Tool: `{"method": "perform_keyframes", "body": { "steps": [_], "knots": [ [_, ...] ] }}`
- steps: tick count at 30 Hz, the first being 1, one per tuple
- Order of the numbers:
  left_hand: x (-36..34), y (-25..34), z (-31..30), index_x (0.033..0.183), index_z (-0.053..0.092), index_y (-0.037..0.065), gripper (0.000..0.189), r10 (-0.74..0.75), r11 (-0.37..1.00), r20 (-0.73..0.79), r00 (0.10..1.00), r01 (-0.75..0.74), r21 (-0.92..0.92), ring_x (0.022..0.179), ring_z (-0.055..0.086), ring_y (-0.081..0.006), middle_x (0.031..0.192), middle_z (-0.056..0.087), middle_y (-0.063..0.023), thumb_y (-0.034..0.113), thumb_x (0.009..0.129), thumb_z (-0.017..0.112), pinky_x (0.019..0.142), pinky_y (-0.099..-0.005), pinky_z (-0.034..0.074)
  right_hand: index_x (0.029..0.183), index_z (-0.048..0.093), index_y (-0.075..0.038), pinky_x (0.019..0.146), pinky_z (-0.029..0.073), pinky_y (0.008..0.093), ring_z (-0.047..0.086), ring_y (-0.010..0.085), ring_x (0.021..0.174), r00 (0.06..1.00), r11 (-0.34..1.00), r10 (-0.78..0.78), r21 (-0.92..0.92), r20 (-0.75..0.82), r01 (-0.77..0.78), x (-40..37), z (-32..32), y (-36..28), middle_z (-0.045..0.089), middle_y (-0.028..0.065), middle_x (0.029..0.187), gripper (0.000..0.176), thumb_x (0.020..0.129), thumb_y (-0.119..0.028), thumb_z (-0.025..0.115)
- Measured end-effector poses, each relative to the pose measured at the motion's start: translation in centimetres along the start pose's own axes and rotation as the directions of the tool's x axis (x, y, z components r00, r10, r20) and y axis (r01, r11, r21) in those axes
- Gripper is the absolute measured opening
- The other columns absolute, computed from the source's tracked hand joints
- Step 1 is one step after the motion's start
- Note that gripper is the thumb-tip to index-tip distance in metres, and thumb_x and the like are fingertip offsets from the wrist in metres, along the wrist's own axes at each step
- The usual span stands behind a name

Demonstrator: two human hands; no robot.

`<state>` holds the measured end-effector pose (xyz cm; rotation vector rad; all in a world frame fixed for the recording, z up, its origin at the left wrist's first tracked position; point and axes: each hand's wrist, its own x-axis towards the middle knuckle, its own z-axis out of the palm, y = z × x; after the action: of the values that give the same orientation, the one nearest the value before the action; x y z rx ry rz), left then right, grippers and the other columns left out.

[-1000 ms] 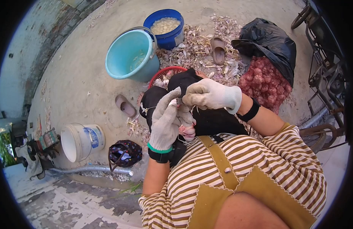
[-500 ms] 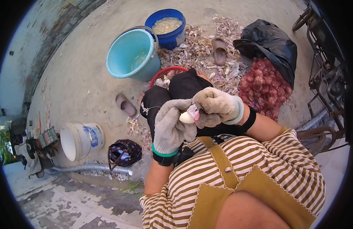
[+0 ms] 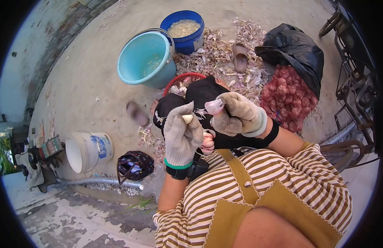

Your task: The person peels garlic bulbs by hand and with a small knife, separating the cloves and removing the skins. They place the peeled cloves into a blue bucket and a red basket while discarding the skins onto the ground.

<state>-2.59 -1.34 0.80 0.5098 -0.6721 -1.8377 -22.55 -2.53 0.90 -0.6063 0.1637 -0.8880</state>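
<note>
Over my lap, my left hand (image 3: 184,134) in a grey-white glove holds a pale peeled garlic clove (image 3: 187,118) between its fingers. To the right, my gloved right hand (image 3: 237,114) pinches a pinkish clove or piece of skin (image 3: 214,106); whether a clove is inside it I cannot tell. The two hands are apart. A pink-and-white garlic bulb (image 3: 207,143) shows between them, beside my left palm. Bits of white skin lie on the dark trousers (image 3: 171,103). Beyond my knees is a red basket (image 3: 168,85) with garlic in it, partly hidden.
A light-blue bucket (image 3: 124,66) and a blue bucket (image 3: 163,25) of peeled cloves stand ahead. Garlic skins (image 3: 224,60) and a slipper (image 3: 240,58) lie beside a red net sack (image 3: 284,93) and black bag (image 3: 295,45). At left are a white bucket (image 3: 77,153) and dark bag (image 3: 135,165).
My hands have moved apart. The pale clove is now in my left hand alone, while my right hand keeps the pinkish piece. The garlic bulb has come into view between them.
</note>
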Motion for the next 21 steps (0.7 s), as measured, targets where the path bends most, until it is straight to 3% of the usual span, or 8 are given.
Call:
{"method": "perform_keyframes", "body": {
  "steps": [3, 7, 12, 14, 15, 17, 19, 21],
  "knots": [
    [0.3, 0.5, -0.3, 0.123, 0.053, -0.002, 0.037, 0.022, 1.0, -0.017, 1.0, -0.022, -0.015, 0.059, 0.058, -0.016, 0.085, 0.061, -0.0093, 0.028, 0.101, 0.049, 0.048, -0.0246, 0.045, 0.095, 0.06, -0.001, 0.037, 0.028, 0.0232, 0.038, 0.0077, 0.041, 0.992, 0.988, -0.123, -0.092, -0.022, 0.121, -0.4, -1.5, -1.6, 0.047, -0.0022, 0.055, 0.043, 0.093, -0.044, 0.059],
    [4.2, 3.1, -2.8, 0.122, 0.053, 0.0, 0.035, 0.01, 0.992, -0.188, 0.982, 0.014, 0.125, 0.061, 0.059, -0.018, 0.089, 0.062, -0.0114, 0.027, 0.102, 0.048, 0.05, -0.0258, 0.047, 0.095, 0.062, 0.002, 0.043, 0.027, 0.0209, 0.035, 0.0048, 0.045, 0.859, 0.851, 0.008, -0.448, -0.512, -0.274, -2.0, -4.0, -3.5, 0.041, -0.0046, 0.055, 0.053, 0.099, -0.048, 0.046],
    [12.5, 8.6, -5.0, 0.122, 0.054, 0.0, 0.034, 0.016, 0.936, -0.481, 0.876, 0.156, 0.317, 0.062, 0.06, -0.0163, 0.087, 0.064, -0.0102, 0.026, 0.1, 0.049, 0.052, -0.0251, 0.048, 0.097, 0.064, 0.002, 0.044, 0.026, 0.0206, 0.037, 0.005, 0.046, 0.815, 0.818, -0.051, -0.492, -0.577, -0.297, -3.6, -4.7, -2.6, 0.044, -0.0046, 0.056, 0.056, 0.098, -0.051, 0.046],
    [13.6, 9.3, -6.0, 0.122, 0.056, 0.002, 0.035, 0.089, 0.655, -0.597, 0.797, 0.405, 0.638, 0.069, 0.061, -0.0153, 0.093, 0.062, -0.0094, 0.027, 0.098, 0.054, 0.056, -0.0255, 0.049, 0.099, 0.064, 0.001, 0.044, 0.028, 0.0201, 0.04, 0.0043, 0.047, 0.804, 0.779, -0.049, -0.527, -0.593, -0.341, -3.8, -4.5, -2.7, 0.046, -0.0045, 0.056, 0.053, 0.098, -0.049, 0.048],
    [13.1, 9.2, -6.3, 0.122, 0.056, 0.002, 0.035, 0.071, 0.652, -0.604, 0.794, 0.421, 0.63, 0.069, 0.061, -0.0153, 0.093, 0.062, -0.0094, 0.027, 0.098, 0.054, 0.056, -0.0255, 0.049, 0.099, 0.064, 0.001, 0.044, 0.028, 0.0201, 0.04, 0.0043, 0.047, 0.794, 0.784, -0.042, -0.512, -0.607, -0.35, -4.0, -4.4, -2.6, 0.046, -0.0045, 0.056, 0.053, 0.098, -0.049, 0.048],
    [10.5, 8.5, -7.1, 0.119, 0.06, 0.001, 0.035, -0.029, 0.511, -0.362, 0.932, 0.325, 0.796, 0.068, 0.06, -0.013, 0.095, 0.063, -0.0087, 0.027, 0.095, 0.058, 0.055, -0.0247, 0.048, 0.1, 0.064, 0.001, 0.044, 0.028, 0.0202, 0.04, 0.0041, 0.047, 0.772, 0.739, -0.035, -0.537, -0.634, -0.407, -4.6, -4.5, -2.4, 0.046, -0.0046, 0.056, 0.05, 0.098, -0.046, 0.05],
    [6.3, 7.2, -5.0, 0.112, 0.066, 0.002, 0.032, -0.093, 0.249, -0.302, 0.949, 0.316, 0.916, 0.077, 0.06, -0.0135, 0.093, 0.067, -0.0069, 0.021, 0.086, 0.067, 0.07, -0.0278, 0.048, 0.1, 0.064, 0.001, 0.043, 0.029, 0.0204, 0.04, 0.004, 0.047, 0.77, 0.747, -0.012, -0.518, -0.638, -0.417, -5.0, -4.6, -2.2, 0.046, -0.0046, 0.055, 0.046, 0.098, -0.043, 0.051],
    [2.3, 6.7, -2.9, 0.108, 0.067, 0.005, 0.04, -0.292, -0.031, 0.011, 0.956, -0.022, 0.999, 0.085, 0.064, -0.0235, 0.092, 0.064, -0.0122, 0.023, 0.074, 0.076, 0.075, -0.0339, 0.05, 0.101, 0.064, 0.001, 0.042, 0.028, 0.0197, 0.04, 0.0039, 0.046, 0.738, 0.712, 0.005, -0.516, -0.674, -0.476, -4.7, -4.1, -2.0, 0.045, -0.0045, 0.055, 0.045, 0.098, -0.042, 0.051]
  ]
}}
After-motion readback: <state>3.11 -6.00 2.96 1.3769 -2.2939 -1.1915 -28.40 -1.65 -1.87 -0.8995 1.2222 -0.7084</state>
